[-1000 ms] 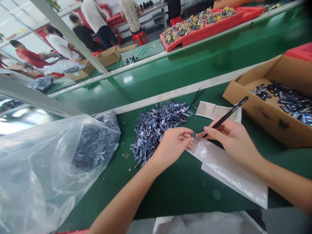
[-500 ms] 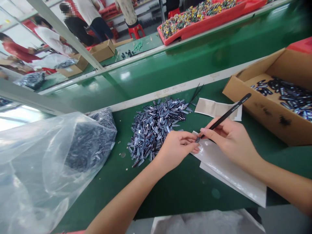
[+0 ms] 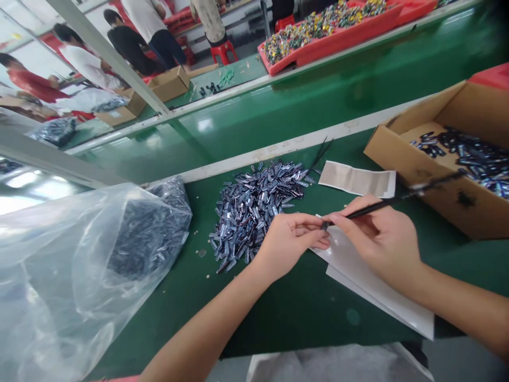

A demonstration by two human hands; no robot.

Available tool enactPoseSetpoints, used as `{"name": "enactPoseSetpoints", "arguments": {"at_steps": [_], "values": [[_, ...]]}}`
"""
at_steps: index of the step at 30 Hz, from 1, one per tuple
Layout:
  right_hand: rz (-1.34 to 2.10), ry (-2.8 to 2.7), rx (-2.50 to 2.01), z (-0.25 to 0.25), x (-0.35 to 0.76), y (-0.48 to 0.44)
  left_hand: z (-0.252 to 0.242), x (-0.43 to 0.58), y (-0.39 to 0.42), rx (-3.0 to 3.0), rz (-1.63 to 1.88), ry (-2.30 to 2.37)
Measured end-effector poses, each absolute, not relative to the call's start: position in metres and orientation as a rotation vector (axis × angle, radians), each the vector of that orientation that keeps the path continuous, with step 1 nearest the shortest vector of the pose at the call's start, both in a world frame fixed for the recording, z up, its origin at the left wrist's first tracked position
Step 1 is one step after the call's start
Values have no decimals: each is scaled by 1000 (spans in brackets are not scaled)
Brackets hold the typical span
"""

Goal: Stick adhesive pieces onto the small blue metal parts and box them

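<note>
My left hand [image 3: 287,243] pinches a small dark shiny piece [image 3: 325,225] between thumb and fingertips; its shape is mostly covered. Black tweezers [image 3: 371,207] lie in the closed fingers of my right hand [image 3: 385,241]. Their tips are at the small piece, and their rear end is smeared by motion. Both hands are over the top of white glossy sheets [image 3: 377,281]. Left of them, close to my left hand, is a heap of slim dark metallic-looking pieces [image 3: 254,209].
A clear plastic bag [image 3: 99,254] of similar pieces fills the left. A cardboard box [image 3: 421,185] with dark pieces stands at right. Near it lie a beige-and-white sheet [image 3: 356,179] and thin black prongs [image 3: 319,154]. Beyond the ledge is a red tray [image 3: 302,55]; several people are behind.
My right hand has turned the tweezers, so their rear end has swung down and to the right. My left hand stays nearly in place, still pinching the small piece.
</note>
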State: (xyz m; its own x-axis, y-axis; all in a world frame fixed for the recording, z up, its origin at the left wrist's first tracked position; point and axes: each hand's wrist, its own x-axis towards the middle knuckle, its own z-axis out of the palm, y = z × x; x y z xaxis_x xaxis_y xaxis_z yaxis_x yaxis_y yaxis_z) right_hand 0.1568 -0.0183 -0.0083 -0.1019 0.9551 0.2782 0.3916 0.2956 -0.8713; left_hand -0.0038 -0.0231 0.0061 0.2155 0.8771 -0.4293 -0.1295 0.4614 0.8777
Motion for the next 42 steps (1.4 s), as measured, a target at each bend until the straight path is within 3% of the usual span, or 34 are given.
{"name": "enactPoseSetpoints", "arguments": {"at_steps": [6, 12, 18, 23, 27, 33, 42], "values": [[719, -1690, -948, -17, 158, -26, 9, 0, -24, 861, 892, 1162], [973, -1395, -1139, -8, 158, -19, 13, -9, -17, 1207, 854, 1280], [1354, -1259, -1246, -15, 158, -4, 74, 38, 54, 2188, 947, 1263], [1388, -1417, -1273, -19, 156, -3, 118, 112, 92, 2646, 960, 1244], [1296, -1501, -1302, -20, 156, -2, 96, 84, 59, 2659, 768, 1368], [1269, -1608, -1292, -23, 156, 0, 28, -3, -18, 2463, 190, 1382], [1280, -1625, -1366, -17, 156, -1, 3, -12, -35, 2322, 256, 1387]]}}
